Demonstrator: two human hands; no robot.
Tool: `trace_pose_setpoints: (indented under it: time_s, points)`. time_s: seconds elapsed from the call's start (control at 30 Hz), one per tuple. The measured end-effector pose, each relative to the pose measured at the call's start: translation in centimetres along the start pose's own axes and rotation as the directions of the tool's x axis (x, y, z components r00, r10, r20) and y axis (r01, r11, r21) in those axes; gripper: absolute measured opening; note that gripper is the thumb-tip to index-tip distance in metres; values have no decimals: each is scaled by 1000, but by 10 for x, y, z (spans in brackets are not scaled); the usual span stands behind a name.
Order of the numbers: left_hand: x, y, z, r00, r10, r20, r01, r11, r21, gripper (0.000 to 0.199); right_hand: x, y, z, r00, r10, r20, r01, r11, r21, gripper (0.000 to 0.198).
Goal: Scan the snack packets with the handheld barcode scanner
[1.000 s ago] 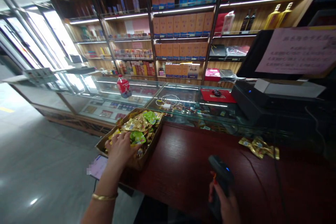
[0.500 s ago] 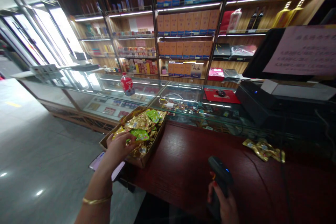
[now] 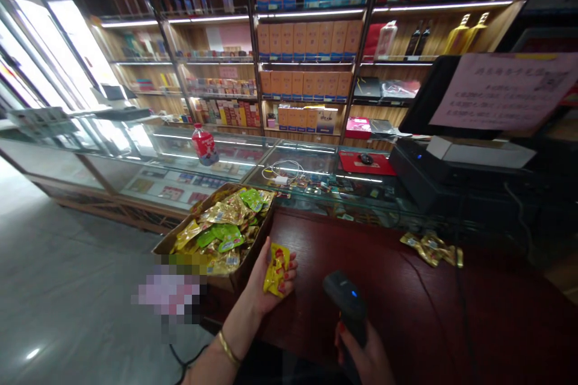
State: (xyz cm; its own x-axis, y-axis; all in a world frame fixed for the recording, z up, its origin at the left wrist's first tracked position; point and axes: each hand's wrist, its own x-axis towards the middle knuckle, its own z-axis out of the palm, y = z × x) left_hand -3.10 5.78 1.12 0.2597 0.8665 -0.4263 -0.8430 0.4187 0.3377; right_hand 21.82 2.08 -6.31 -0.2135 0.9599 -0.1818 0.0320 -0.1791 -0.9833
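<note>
On the upturned palm of my left hand (image 3: 258, 290) rests a small yellow snack packet (image 3: 276, 271), its red print facing up and my fingers curled along its edge. My right hand (image 3: 368, 352) is wrapped round the handle of a black barcode scanner (image 3: 345, 298), which shows a blue light on top. The scanner head points towards the left hand, a short gap apart from the packet. Just left of my left hand stands an open cardboard box (image 3: 253, 252) heaped with gold packets (image 3: 226, 212) and green packets (image 3: 231, 237).
Several gold packets (image 3: 432, 249) lie on the dark red tabletop (image 3: 311, 234) at the right. A glass counter (image 3: 235, 162) behind carries a red-labelled bottle (image 3: 205, 145), a white cable (image 3: 282, 179) and a mouse (image 3: 365, 159) on a red mat. A monitor with a pink notice (image 3: 501, 93) stands right.
My left hand has come out of the box and moved right with a yellow packet, palm now turned up. The scanner in my right hand appears slightly further left, and the view has shifted.
</note>
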Motion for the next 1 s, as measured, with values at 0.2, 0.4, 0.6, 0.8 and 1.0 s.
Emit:
trace_pose_setpoints:
  time_s: [0.2, 0.4, 0.6, 0.8, 1.0]
  points:
    - [13, -4, -15, 948, 259, -184, -207, 943, 261, 35, -15, -11, 9, 999, -43, -6, 43, 993, -108, 60]
    - [22, -15, -26, 823, 538, -184, -419, 792, 444, 42, -18, -15, 14, 998, -60, 1, 57, 959, -277, 65]
    - [24, -12, -32, 744, 645, -173, -454, 679, 577, 50, -21, -10, 16, 994, -49, 95, 88, 876, -474, 60]
    - [27, -11, -33, 726, 663, -184, -462, 668, 583, 49, -19, -17, 20, 973, -93, 213, 192, 841, -506, 48]
    - [33, -17, -37, 735, 641, -224, -455, 710, 538, 50, -17, -17, 27, 971, -118, 209, 209, 842, -498, 44]
